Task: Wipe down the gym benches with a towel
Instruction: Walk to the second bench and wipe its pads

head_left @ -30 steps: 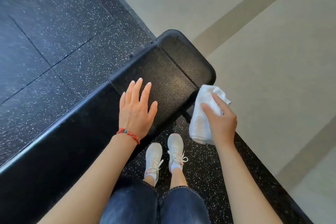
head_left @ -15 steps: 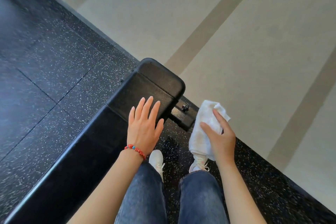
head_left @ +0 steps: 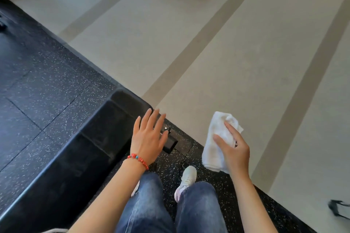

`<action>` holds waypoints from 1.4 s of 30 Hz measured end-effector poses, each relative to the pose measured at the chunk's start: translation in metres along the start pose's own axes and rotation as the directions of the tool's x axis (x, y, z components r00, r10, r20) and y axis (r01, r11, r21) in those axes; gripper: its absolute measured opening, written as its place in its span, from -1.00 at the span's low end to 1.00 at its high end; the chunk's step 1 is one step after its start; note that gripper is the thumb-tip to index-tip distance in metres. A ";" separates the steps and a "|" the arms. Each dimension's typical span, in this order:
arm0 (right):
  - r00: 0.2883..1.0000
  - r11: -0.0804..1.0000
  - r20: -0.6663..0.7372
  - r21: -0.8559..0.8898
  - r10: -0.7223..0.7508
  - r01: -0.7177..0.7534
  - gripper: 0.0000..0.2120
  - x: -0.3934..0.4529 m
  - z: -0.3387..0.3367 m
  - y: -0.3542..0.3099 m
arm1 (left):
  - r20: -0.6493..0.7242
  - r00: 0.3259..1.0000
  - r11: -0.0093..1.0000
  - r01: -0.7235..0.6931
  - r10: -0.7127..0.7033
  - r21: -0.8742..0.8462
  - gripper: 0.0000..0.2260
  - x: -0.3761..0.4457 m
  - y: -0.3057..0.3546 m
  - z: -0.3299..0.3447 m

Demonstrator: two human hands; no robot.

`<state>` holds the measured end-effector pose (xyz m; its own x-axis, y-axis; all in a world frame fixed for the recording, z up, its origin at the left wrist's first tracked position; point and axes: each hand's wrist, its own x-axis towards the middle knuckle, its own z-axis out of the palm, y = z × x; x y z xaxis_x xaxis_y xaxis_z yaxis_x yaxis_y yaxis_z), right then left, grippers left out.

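Head view: our right hand [head_left: 233, 150] grips the towel [head_left: 217, 138] beside the worktop [head_left: 85, 143]; our left hand [head_left: 148, 138], fingers spread and empty, hides its end.

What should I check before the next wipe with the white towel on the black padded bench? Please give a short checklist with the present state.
1. White cloth towel gripped in the right hand: ok.
2. Towel touching the black padded bench: not ok, it is held over the floor, beside the bench.
3. Left hand free, fingers spread: ok.
4. Bench top free of objects: ok in the visible part.
5. Bench surface already clean or still dirty: cannot tell.
6. Feet on the black speckled rubber floor: ok.
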<state>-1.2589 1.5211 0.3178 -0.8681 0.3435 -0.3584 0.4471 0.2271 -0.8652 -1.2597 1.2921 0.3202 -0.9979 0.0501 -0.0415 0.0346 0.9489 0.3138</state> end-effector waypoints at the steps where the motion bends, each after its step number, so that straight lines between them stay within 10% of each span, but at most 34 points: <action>1: 1.000 1.000 0.000 0.002 -0.004 0.004 -0.59 0.007 -0.012 -0.003 | -0.001 1.000 1.000 -0.005 0.005 0.000 -0.56 0.005 0.014 0.001; 18: 0.996 0.995 0.005 0.047 -0.091 0.091 -0.60 0.122 -0.075 -0.068 | -0.052 0.995 0.996 -0.083 0.080 -0.040 -0.59 0.142 0.122 0.000; 42: 0.902 0.984 0.401 -0.008 -0.162 0.181 -0.60 0.449 0.141 -0.291 | -0.099 0.943 0.948 0.314 -0.317 -0.050 -0.52 0.469 -0.019 -0.062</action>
<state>-1.8097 1.4811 0.3596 -0.9418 -0.0926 -0.3232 0.2846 0.2925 -0.9130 -1.7321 1.2782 0.3539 -0.9575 -0.2848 -0.0450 -0.2832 0.8997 0.3323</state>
